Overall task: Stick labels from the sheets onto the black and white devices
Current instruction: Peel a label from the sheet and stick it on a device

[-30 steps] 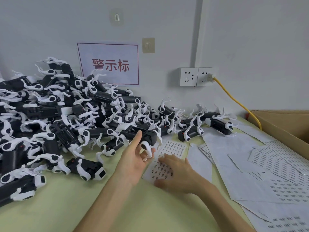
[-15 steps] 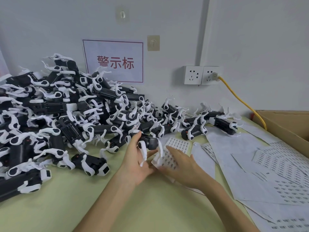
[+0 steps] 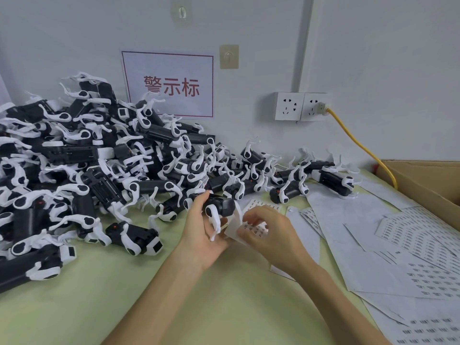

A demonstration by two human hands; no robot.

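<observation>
My left hand holds one black and white device just above the table, thumb up along its left end. My right hand curls its fingers over a label sheet whose near edge is lifted and bent up against the device. A big heap of the same devices fills the left and back of the table. Whether a label sits on my fingertips is hidden.
Several used and printed label sheets lie spread over the right side of the green table. An open cardboard box stands at the far right. A yellow cable runs from the wall sockets down behind the box.
My left hand took a device from the heap's edge and drew it toward me. My right hand went from lying flat on the label sheet to curling over it and lifting its edge.
</observation>
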